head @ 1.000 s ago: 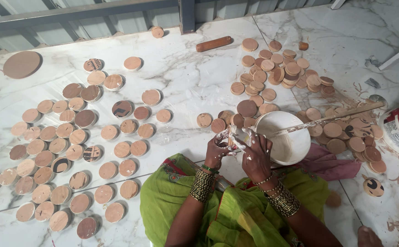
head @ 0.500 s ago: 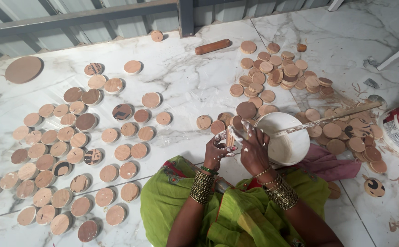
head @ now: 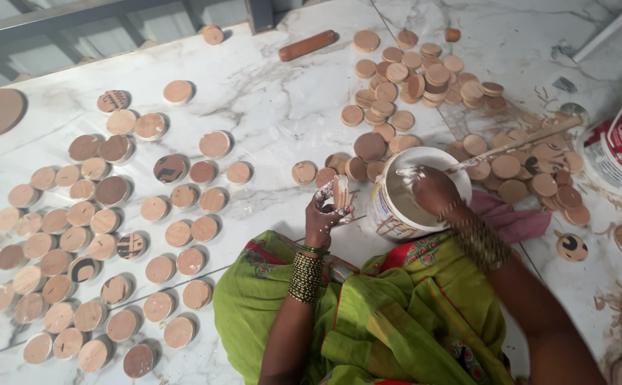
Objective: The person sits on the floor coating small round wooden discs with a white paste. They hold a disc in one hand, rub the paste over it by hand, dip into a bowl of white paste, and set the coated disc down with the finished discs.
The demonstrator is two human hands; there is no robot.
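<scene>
Wooden discs are lying in loose rows across the left of the white marble floor, with a second heap of discs piled at upper right. Green garment is covering the person's lap at the bottom edge. White tub of pale paste is standing just before the lap, a stick leaning across its rim. Right hand is dipping into the tub (whether the fingers are curled or spread cannot be told). Left hand, paste-smeared, is pinching one small disc on edge, raised just left of the tub. Brown rod is lying at the top.
</scene>
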